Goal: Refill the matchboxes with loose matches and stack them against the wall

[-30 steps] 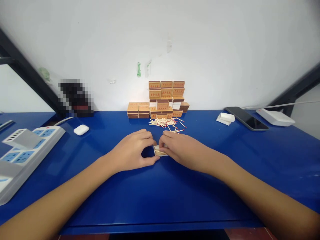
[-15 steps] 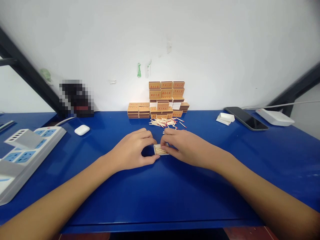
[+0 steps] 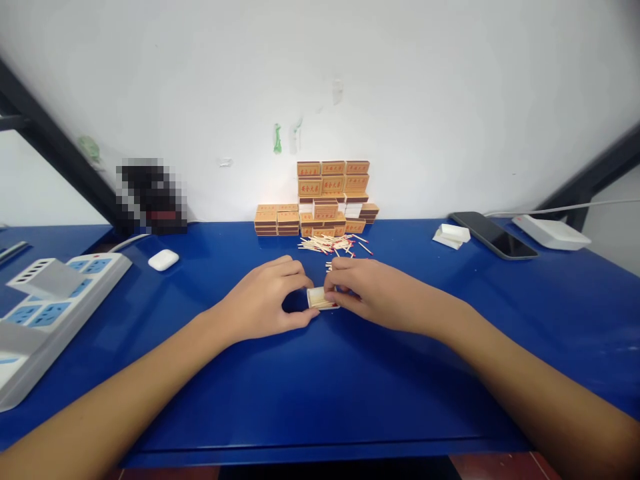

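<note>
A small white matchbox tray point(image 3: 314, 295) lies on the blue tabletop between my hands, with pale matchsticks point(image 3: 323, 303) inside it. My left hand point(image 3: 270, 298) grips its left end, thumb at the near side and fingers at the far side. Over the right end, the thumb and fingers of my right hand point(image 3: 370, 287) are pinched together, reaching into the tray. What those fingertips hold is hidden. Just beyond my right hand lie a few loose matches point(image 3: 329, 267), partly covered by it. Farther back is a pile of red-tipped matches point(image 3: 325, 245).
Stacked matchboxes point(image 3: 333, 185) stand against the wall behind the match pile. To the right are white tray pieces point(image 3: 451, 235), a phone point(image 3: 495, 235) and a white box point(image 3: 551, 233). On the left sit a white earbud case point(image 3: 163, 260) and a power strip point(image 3: 60, 313).
My right hand has shifted slightly to the right, uncovering more of the tray and of the loose matches behind it. The matchsticks now lie along the tray's near side. My left hand keeps its grip.
</note>
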Motion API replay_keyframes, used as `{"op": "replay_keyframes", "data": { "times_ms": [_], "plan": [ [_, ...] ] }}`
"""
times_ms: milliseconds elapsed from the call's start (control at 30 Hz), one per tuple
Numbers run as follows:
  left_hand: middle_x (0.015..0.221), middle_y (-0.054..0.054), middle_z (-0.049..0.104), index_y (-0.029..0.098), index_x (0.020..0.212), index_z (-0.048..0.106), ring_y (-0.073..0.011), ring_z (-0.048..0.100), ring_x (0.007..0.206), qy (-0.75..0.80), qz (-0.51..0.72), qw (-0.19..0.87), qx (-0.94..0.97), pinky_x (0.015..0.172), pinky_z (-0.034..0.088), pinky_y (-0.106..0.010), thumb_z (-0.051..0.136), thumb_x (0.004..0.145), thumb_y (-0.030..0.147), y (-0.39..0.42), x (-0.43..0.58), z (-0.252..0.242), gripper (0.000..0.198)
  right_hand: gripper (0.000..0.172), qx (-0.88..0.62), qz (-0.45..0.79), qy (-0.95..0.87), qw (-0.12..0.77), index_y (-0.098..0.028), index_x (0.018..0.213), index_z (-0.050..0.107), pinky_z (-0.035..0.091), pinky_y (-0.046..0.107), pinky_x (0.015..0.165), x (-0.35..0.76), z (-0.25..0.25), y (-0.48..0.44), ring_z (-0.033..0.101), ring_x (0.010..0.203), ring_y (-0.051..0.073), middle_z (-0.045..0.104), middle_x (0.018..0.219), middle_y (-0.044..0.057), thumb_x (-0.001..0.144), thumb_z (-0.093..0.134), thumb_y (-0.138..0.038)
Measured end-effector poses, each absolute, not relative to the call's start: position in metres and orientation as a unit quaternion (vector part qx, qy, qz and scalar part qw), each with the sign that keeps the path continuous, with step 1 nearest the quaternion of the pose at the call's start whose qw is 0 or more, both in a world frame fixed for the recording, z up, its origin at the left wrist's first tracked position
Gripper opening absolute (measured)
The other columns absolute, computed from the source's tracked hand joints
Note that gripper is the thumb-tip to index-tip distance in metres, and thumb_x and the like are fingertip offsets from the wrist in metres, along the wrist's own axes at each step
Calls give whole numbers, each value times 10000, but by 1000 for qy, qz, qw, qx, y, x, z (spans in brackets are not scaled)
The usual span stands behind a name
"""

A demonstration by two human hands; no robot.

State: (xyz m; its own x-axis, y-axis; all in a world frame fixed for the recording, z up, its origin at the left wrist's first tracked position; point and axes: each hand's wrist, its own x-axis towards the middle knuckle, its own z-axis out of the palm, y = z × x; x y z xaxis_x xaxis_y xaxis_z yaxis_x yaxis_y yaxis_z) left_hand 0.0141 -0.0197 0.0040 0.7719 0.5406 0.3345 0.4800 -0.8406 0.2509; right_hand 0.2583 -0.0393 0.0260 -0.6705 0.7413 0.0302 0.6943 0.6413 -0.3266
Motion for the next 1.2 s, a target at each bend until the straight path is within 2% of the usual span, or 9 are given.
{"op": "replay_keyframes", "data": {
  "times_ms": [133, 333, 567, 667, 767, 867, 1200],
  "plan": [
    [968, -60, 686, 172, 995, 740, -221, 621, 910, 271, 200, 76, 938, 814, 523, -359, 726, 921, 369, -19, 14, 4, 211, 245, -411, 139, -897, 77, -187, 908, 692, 387, 313, 731, 260, 28, -38, 582, 823, 176, 631, 939, 50, 1062, 524, -278],
    [970, -58, 690, 174, 1015, 746, -219, 621, 906, 274, 198, 78, 938, 807, 528, -366, 726, 922, 379, -20, 14, 4, 226, 188, -395, 152, -901, 92, -192, 929, 691, 377, 293, 711, 259, 26, -40, 571, 814, 165, 640, 929, 40, 1038, 551, -255],
    [974, -60, 701, 200, 1054, 763, -224, 635, 919, 291, 191, 113, 931, 818, 533, -372, 705, 937, 421, -21, 15, 3, 257, 145, -467, 86, -864, 169, -203, 892, 684, 341, 294, 662, 285, 41, -22, 549, 721, 163, 643, 801, 20, 976, 593, -279],
    [983, -61, 704, 200, 1067, 765, -221, 638, 926, 282, 199, 121, 931, 833, 534, -374, 697, 945, 416, -21, 15, 3, 257, 128, -504, 87, -852, 111, -207, 857, 708, 328, 300, 640, 302, 39, -10, 534, 689, 165, 627, 761, 18, 929, 626, -274],
    [995, -65, 706, 196, 1073, 766, -222, 637, 928, 279, 201, 111, 932, 833, 534, -376, 692, 948, 415, -22, 15, 4, 263, 160, -522, 117, -843, 61, -212, 881, 722, 337, 302, 634, 310, 33, -3, 537, 700, 168, 643, 803, 26, 902, 681, -365],
    [986, -69, 708, 199, 1074, 769, -229, 635, 928, 285, 189, 100, 934, 824, 536, -380, 690, 946, 429, -22, 14, 5, 274, 219, -532, 135, -834, 47, -217, 880, 717, 350, 304, 630, 309, 29, -3, 544, 708, 170, 658, 836, 32, 886, 699, -435],
    [992, -71, 706, 194, 1073, 769, -226, 634, 934, 291, 184, 94, 934, 819, 535, -372, 683, 948, 439, -20, 13, 3, 288, 142, -556, 154, -816, 23, -209, 861, 709, 368, 309, 617, 312, 31, -4, 566, 690, 175, 677, 823, 45, 873, 659, -341]
  ]
}}
